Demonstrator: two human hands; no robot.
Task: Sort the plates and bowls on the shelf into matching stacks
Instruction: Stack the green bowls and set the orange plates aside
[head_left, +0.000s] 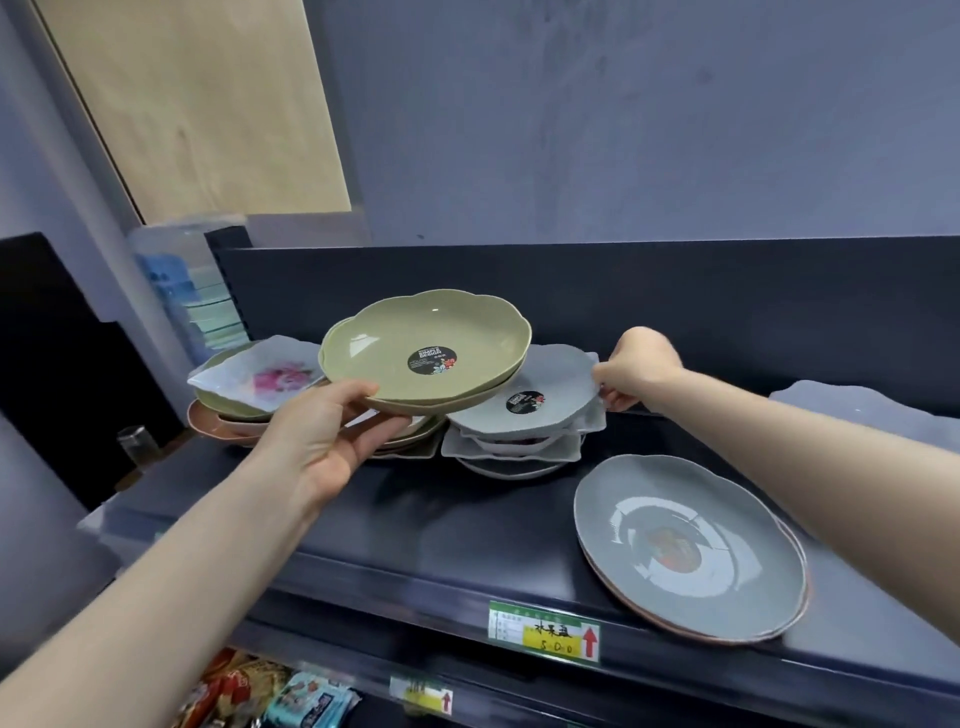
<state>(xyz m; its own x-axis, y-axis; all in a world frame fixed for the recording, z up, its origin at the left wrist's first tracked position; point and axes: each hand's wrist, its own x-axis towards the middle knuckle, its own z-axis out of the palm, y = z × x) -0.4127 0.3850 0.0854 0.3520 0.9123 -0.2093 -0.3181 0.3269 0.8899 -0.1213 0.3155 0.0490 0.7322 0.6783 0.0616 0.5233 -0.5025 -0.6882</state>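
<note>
My left hand (332, 436) grips the near rim of a green scalloped bowl (415, 338) with a black round sticker, held tilted above a mixed pile of dishes. My right hand (636, 369) pinches the right edge of a grey scalloped plate (561, 384) that tops a stack of grey and white dishes (511, 449). To the left lies a white square plate with a pink flower (260, 374) on green and pink dishes. A large grey plate (691, 545) rests on a pink one at the shelf's front right.
The dark shelf (415, 519) has a raised back panel and a price label (545, 631) on its front edge. Another grey dish (857, 410) sits at the far right. Clear stacked containers (197, 296) stand at the back left. Packaged snacks (270, 696) fill the shelf below.
</note>
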